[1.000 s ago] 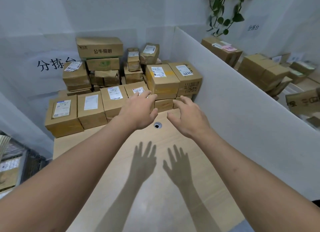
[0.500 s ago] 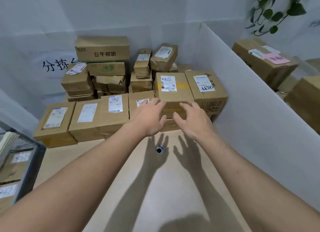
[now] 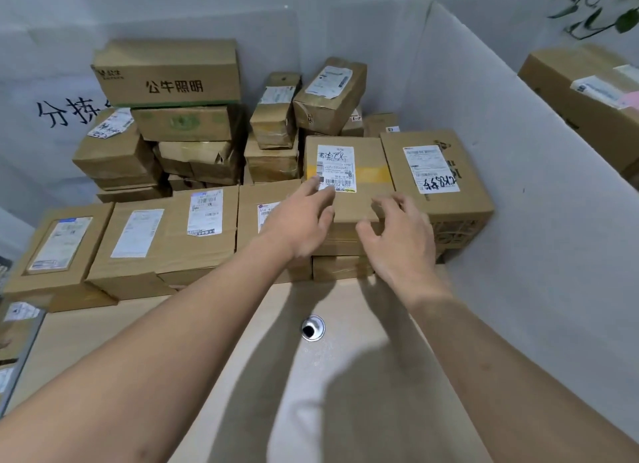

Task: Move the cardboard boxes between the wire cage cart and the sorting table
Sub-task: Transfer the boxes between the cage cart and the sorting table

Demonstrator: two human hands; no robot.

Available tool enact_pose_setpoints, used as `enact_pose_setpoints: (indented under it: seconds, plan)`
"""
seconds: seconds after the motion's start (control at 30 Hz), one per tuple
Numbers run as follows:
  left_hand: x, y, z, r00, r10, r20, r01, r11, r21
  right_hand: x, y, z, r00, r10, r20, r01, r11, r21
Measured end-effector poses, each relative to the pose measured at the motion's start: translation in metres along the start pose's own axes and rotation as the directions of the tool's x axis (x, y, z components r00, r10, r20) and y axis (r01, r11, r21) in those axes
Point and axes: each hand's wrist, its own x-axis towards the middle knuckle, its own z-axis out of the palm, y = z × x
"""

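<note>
Several cardboard boxes are stacked at the far end of the pale wooden sorting table (image 3: 145, 327). A box with yellow tape and a white label (image 3: 359, 158) sits on top of two lower boxes in the middle. My left hand (image 3: 301, 220) hovers over its near left corner with fingers spread, fingertips at the label's edge. My right hand (image 3: 397, 237) reaches at its near right corner, fingers loosely bent, holding nothing. Just right of it lies a box with a handwritten label (image 3: 432, 172). A corner of the wire cage cart (image 3: 20, 345) shows at the left edge.
A white partition wall (image 3: 539, 227) runs along the table's right side, with more boxes (image 3: 587, 85) behind it. A metal cable grommet (image 3: 313, 327) sits in the tabletop below my hands. Tall stacks, topped by a long printed box (image 3: 166, 71), fill the back left.
Both hands have moved forward from above the bare tabletop to the yellow-taped box. The view has come closer to the stacks.
</note>
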Motion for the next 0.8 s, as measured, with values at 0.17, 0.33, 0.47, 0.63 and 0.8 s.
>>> enact_pose_setpoints:
  seconds: [0.17,0.33,0.47,0.63,0.8]
  plan:
    - [0.004,-0.01,0.009,0.998,0.014,-0.058,-0.019,0.995,-0.098,-0.007,-0.006,0.013,0.999,-0.007,-0.042,0.008,0.999,0.042]
    - [-0.007,-0.013,0.014,0.995,0.013,-0.101,-0.033,0.979,-0.199,-0.025,-0.013,0.025,0.997,-0.003,-0.078,0.012,0.994,0.105]
    - [-0.031,-0.009,0.004,0.987,-0.032,-0.154,0.008,0.988,-0.154,-0.033,-0.018,0.022,0.989,0.08,-0.127,-0.066,0.992,0.107]
    - [-0.053,-0.008,0.001,0.978,-0.044,-0.202,0.053,0.998,0.038,-0.024,-0.013,0.022,1.0,0.022,0.016,-0.023,0.997,0.07]
    - [-0.031,-0.02,0.006,0.997,0.074,0.005,-0.073,0.992,-0.104,-0.017,-0.007,0.026,0.973,-0.134,0.188,0.1,0.979,0.18]
